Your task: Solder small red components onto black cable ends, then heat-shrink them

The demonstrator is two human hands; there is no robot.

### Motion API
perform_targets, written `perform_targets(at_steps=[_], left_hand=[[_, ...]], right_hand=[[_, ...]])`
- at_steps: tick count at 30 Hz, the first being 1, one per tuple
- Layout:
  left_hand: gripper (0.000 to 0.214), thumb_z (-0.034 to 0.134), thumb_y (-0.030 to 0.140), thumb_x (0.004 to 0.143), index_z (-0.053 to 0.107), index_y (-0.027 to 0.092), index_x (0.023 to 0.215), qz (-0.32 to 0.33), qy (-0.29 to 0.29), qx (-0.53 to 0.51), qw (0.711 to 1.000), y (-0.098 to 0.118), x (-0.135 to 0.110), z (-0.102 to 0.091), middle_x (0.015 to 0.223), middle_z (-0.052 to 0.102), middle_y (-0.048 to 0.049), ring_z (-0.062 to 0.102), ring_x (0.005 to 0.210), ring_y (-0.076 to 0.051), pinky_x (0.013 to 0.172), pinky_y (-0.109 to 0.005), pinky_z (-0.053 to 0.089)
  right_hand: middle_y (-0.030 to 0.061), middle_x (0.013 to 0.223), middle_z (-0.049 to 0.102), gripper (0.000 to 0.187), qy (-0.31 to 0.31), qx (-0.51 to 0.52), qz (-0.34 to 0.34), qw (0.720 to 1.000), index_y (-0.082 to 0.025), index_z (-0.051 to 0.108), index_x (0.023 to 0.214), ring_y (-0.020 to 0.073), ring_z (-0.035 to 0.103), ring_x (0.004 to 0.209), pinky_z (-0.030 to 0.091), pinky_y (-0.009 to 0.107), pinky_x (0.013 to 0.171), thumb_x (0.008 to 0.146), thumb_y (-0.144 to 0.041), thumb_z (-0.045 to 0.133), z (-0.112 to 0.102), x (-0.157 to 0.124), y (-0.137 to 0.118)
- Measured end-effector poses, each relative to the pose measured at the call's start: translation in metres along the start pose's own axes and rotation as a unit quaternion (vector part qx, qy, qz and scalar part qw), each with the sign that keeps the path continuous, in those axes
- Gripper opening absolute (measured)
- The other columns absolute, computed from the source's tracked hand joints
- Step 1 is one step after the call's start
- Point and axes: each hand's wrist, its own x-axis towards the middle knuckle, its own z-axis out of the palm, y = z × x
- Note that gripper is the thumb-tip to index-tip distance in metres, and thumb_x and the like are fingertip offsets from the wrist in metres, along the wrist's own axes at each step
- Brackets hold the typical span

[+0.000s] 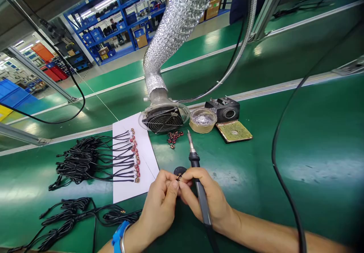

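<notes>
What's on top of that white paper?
Small reddish parts in a row and the ends of black cables. The white paper right beneath them is covered, so can't be seen.

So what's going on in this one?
A person works at a green bench. The left hand and right hand meet fingertip to fingertip at a small copper-coloured part. The right hand also holds a soldering iron, its tip pointing away from the part. To the left, bundled black cables reach onto a white sheet, with small reddish parts at their ends.
</notes>
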Motion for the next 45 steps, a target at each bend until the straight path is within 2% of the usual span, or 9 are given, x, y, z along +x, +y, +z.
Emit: perform_targets(at_steps=[2,9,14,20,25,29,34,38,45], left_hand=[[0.035,0.046,0.053,0.095,0.049,0.019,0.096,0.000,-0.019,-0.035,0.999,0.004,0.005,-0.004,0.052,0.049,0.0075,0.040,0.048,-0.009,0.052,-0.022,0.031],[0.045,0.058,0.061,0.083,0.051,0.017,0.077,-0.041,-0.065,-0.048,0.996,0.012,0.013,-0.010,0.055,0.031,0.0091,0.023,0.052,-0.007,0.051,-0.023,0.018],[0.051,0.060,0.067,0.078,0.049,0.017,0.075,-0.061,-0.085,-0.036,0.994,0.011,0.013,-0.012,0.059,0.027,0.0084,0.020,0.055,-0.008,0.052,-0.024,0.014],[0.048,0.059,0.064,0.080,0.049,0.018,0.075,-0.072,-0.135,-0.021,0.988,0.013,0.011,-0.019,0.058,0.025,0.0092,0.020,0.054,-0.008,0.051,-0.024,0.012],[0.029,0.050,0.043,0.092,0.049,0.018,0.077,-0.045,-0.114,0.109,0.986,0.014,0.009,-0.016,0.063,0.036,0.0064,0.030,0.058,-0.010,0.053,-0.023,0.024],[0.015,0.047,0.024,0.091,0.053,0.018,0.078,0.014,-0.098,0.212,0.972,0.016,0.004,-0.011,0.071,0.051,0.0030,0.043,0.065,-0.012,0.059,-0.024,0.033],[0.016,0.047,0.027,0.093,0.058,0.019,0.084,0.042,-0.074,0.266,0.960,0.023,0.003,-0.015,0.072,0.056,0.0017,0.047,0.065,-0.014,0.060,-0.024,0.035],[0.018,0.049,0.032,0.094,0.059,0.019,0.087,0.033,-0.077,0.236,0.968,0.021,0.007,-0.021,0.075,0.058,0.0017,0.048,0.068,-0.013,0.062,-0.023,0.037],[0.021,0.049,0.034,0.095,0.059,0.017,0.087,-0.007,-0.096,0.127,0.987,0.014,0.011,-0.022,0.075,0.059,0.0005,0.052,0.071,-0.012,0.067,-0.024,0.040]], right_hand=[[-0.0013,0.075,0.060,0.016,-0.025,0.008,-0.011,1.000,-0.024,0.050,0.095,0.0119,0.062,0.062,0.055,0.024,0.060,0.085,-0.013,0.055,-0.008,0.003,0.002],[0.0031,0.090,0.069,0.024,-0.110,0.079,-0.004,0.991,-0.025,0.052,0.107,0.0156,0.070,0.081,0.058,0.027,0.072,0.088,-0.012,0.058,-0.026,0.011,0.014],[0.0020,0.086,0.071,0.021,-0.120,0.092,-0.016,0.988,-0.025,0.054,0.104,0.0155,0.071,0.077,0.059,0.028,0.071,0.088,-0.012,0.060,-0.025,0.011,0.014],[0.0013,0.088,0.071,0.027,-0.134,0.074,-0.058,0.986,-0.026,0.051,0.105,0.0141,0.070,0.076,0.058,0.027,0.071,0.087,-0.007,0.056,-0.027,0.011,0.014],[0.0044,0.095,0.070,0.032,-0.143,0.057,-0.113,0.982,-0.025,0.050,0.110,0.0176,0.069,0.087,0.057,0.034,0.081,0.085,-0.006,0.057,-0.028,0.014,0.008],[0.0037,0.090,0.070,0.028,-0.160,0.012,-0.143,0.976,-0.025,0.051,0.108,0.0185,0.064,0.079,0.054,0.032,0.070,0.086,-0.008,0.056,-0.022,0.016,0.002],[-0.0002,0.077,0.065,0.024,-0.170,-0.027,-0.133,0.976,-0.024,0.052,0.103,0.0153,0.054,0.063,0.046,0.028,0.059,0.089,-0.006,0.047,-0.027,0.023,0.005],[-0.0007,0.078,0.064,0.016,-0.173,-0.010,-0.099,0.980,-0.023,0.051,0.098,0.0133,0.056,0.066,0.047,0.026,0.065,0.090,-0.009,0.049,-0.034,0.029,0.012],[0.0004,0.079,0.067,0.027,-0.183,0.016,-0.188,0.965,-0.020,0.054,0.106,0.0126,0.046,0.061,0.040,0.026,0.060,0.088,0.000,0.053,-0.032,0.026,0.024]])
